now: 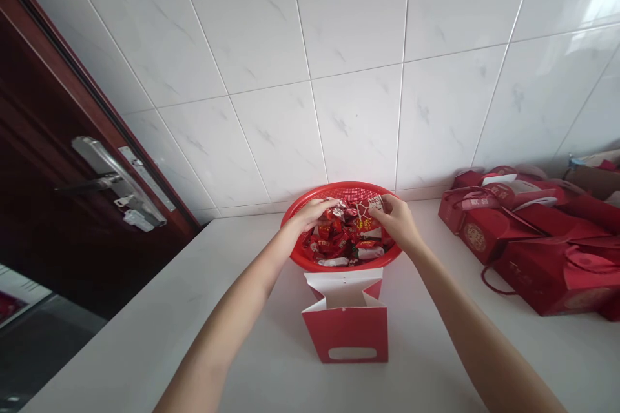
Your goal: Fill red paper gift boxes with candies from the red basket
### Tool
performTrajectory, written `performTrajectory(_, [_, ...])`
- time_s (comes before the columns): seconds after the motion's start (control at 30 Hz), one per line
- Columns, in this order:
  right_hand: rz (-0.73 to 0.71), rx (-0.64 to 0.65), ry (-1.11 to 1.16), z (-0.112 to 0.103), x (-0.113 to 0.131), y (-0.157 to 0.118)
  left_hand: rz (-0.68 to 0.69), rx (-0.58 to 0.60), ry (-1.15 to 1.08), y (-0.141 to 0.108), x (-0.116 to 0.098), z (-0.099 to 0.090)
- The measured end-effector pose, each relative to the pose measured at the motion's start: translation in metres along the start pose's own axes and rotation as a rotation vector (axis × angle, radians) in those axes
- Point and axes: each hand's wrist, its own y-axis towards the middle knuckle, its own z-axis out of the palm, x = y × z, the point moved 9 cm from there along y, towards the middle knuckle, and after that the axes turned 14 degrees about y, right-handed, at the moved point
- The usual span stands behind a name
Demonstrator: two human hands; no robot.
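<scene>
Both my hands are inside a red plastic basket (pixel 287 242) full of wrapped candies (pixel 341 244). My left hand (pixel 312 213) is at the basket's left side, its fingers curled on a shiny red and silver wrapped candy (pixel 338 211). On the right, my right hand (pixel 394 218) pinches a flat red packet with a cream pattern (pixel 369 208) above the other candies. Directly in front of the basket stands a red paper gift box (pixel 351 328), its top open and its white inside showing. An oval window is cut low in its front.
Several closed red gift boxes (pixel 537 274) with handles crowd the right side of the white tabletop (pixel 242 348). A tiled wall (pixel 358 122) rises behind the basket. At the left is a dark red door (pixel 43 174) with a metal handle and keys.
</scene>
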Motion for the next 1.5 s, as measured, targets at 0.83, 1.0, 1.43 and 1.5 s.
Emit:
performTrajectory(0.83, [0.054,0.053,0.124,0.005,-0.001,0.0,0.133,0.074,0.025,-0.001,-0.009,0.006])
performTrajectory(1.0, [0.048,0.055,0.13,0.005,0.0,0.0,0.14,0.056,0.032,0.0,-0.009,0.005])
performTrajectory(1.43, [0.085,0.047,0.185,0.006,-0.004,0.001,0.274,-0.028,-0.009,0.005,-0.014,-0.003])
performTrajectory(1.5, [0.106,0.071,0.208,0.009,-0.006,0.002,0.33,-0.021,-0.029,0.001,-0.022,-0.001])
